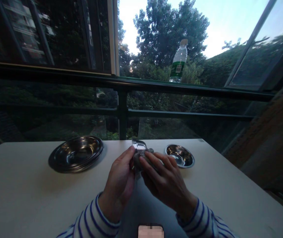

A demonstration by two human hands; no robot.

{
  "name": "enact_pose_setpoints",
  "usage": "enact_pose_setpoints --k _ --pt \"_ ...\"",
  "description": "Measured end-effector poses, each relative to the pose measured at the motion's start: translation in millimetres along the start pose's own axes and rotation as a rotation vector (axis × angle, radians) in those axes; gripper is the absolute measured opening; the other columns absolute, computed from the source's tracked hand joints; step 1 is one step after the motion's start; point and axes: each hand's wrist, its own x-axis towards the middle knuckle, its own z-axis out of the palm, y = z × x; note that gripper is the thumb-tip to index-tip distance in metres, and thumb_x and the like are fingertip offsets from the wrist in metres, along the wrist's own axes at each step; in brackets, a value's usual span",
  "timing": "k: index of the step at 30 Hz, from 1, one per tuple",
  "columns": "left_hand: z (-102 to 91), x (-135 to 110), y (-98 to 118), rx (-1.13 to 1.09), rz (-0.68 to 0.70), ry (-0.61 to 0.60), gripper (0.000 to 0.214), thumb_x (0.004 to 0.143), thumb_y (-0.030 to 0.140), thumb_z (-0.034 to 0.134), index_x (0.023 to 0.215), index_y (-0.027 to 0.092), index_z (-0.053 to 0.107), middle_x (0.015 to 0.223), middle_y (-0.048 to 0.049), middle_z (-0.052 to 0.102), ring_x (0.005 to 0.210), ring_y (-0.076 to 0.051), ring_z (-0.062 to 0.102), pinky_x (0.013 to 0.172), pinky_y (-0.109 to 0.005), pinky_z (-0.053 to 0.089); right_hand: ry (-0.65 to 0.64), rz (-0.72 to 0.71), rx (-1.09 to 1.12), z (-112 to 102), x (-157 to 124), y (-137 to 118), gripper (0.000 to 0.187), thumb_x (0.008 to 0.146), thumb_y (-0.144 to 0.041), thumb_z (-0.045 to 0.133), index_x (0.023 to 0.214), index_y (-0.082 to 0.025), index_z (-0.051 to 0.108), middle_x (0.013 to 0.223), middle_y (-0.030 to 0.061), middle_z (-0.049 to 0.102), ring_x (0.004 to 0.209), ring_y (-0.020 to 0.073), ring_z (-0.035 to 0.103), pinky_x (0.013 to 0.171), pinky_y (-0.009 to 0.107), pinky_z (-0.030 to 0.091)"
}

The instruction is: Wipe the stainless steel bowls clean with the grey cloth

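My left hand (120, 181) is closed round the side of a small shiny metal bowl (139, 144), which is tilted above the white table. The fingers of my right hand (167, 181) press a grey, mesh-textured scrubber (141, 154), which looks like steel wool, against the bowl. My fingers hide much of both things. Just beyond my right hand, a second small metal bowl (187, 158) rests upright on the table. To the left, a stack of larger, shallow metal bowls (75, 153) sits slightly askew.
The white table (27, 191) reaches to a dark green railing (205, 87) at the window. A clear plastic bottle (178, 64) with a green label stands at the railing. A dark-edged object with a pinkish face (151, 232) shows at the bottom edge.
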Motion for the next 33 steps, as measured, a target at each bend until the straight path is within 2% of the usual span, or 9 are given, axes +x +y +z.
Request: enact_pose_setpoints --k 3,9,15,20,26,31,33 --pt "-0.9 0.5 -1.8 -0.015 -0.009 -0.005 0.020 0.078 0.020 0.051 0.093 0.012 0.061 0.086 -0.0072 0.068 0.075 -0.015 0.062 0.069 -0.026 0.047 -0.003 0.001 0.016 1.2 1.2 -1.2 0.039 0.083 -0.027 0.045 0.121 -0.018 0.046 0.121 0.0104 0.049 0.111 0.0258 0.040 0.090 0.045 0.033" --pt "-3.0 2.4 -2.7 -0.026 -0.035 0.050 0.021 0.078 0.021 0.050 0.091 0.009 0.061 0.079 -0.0075 0.067 0.066 -0.014 0.061 0.064 -0.025 0.047 0.014 -0.091 -0.025 7.6 -4.7 -8.4 0.039 0.082 -0.022 0.047 0.121 -0.016 0.046 0.113 0.0107 0.054 0.107 0.0236 0.044 0.090 0.042 0.035" --pt "-1.0 0.7 -6.1 -0.016 -0.030 0.004 0.021 0.079 0.021 0.050 0.093 0.011 0.060 0.080 -0.0066 0.067 0.070 -0.014 0.061 0.066 -0.025 0.047 0.006 0.016 -0.020 4.9 -1.3 -6.2 0.039 0.083 -0.029 0.046 0.119 -0.018 0.048 0.111 0.0108 0.053 0.104 0.0247 0.044 0.090 0.045 0.034" --pt "-1.1 1.9 0.0 -0.011 -0.029 0.040 0.020 0.080 0.020 0.047 0.091 0.010 0.060 0.078 -0.0063 0.067 0.068 -0.014 0.061 0.066 -0.025 0.047 0.048 -0.080 -0.038 6.0 -4.3 -9.9 0.038 0.081 -0.022 0.048 0.119 -0.018 0.048 0.109 0.0090 0.054 0.103 0.0222 0.045 0.092 0.043 0.032" --pt "-0.9 -0.7 -2.3 -0.029 -0.047 0.022 0.022 0.078 0.021 0.050 0.095 0.012 0.060 0.082 -0.0065 0.068 0.071 -0.015 0.062 0.067 -0.026 0.047 0.024 0.035 -0.024 3.9 -1.8 -9.3 0.037 0.083 -0.025 0.044 0.120 -0.021 0.047 0.111 0.0088 0.053 0.104 0.0232 0.044 0.094 0.045 0.029" --pt "-1.1 0.1 0.4 -0.014 -0.050 0.067 0.022 0.079 0.022 0.048 0.093 0.010 0.060 0.080 -0.0073 0.068 0.068 -0.015 0.062 0.067 -0.027 0.048 0.034 -0.051 -0.008 4.9 -3.4 -11.5 0.037 0.082 -0.023 0.045 0.119 -0.020 0.048 0.109 0.0078 0.054 0.104 0.0226 0.043 0.095 0.044 0.028" --pt "-1.2 -0.1 -0.1 -0.017 -0.046 0.060 0.022 0.079 0.022 0.048 0.095 0.011 0.060 0.081 -0.0070 0.068 0.068 -0.015 0.062 0.066 -0.027 0.048 0.035 -0.034 -0.016 4.9 -3.1 -11.3 0.036 0.083 -0.022 0.044 0.119 -0.019 0.048 0.108 0.0078 0.055 0.103 0.0220 0.044 0.095 0.044 0.028"
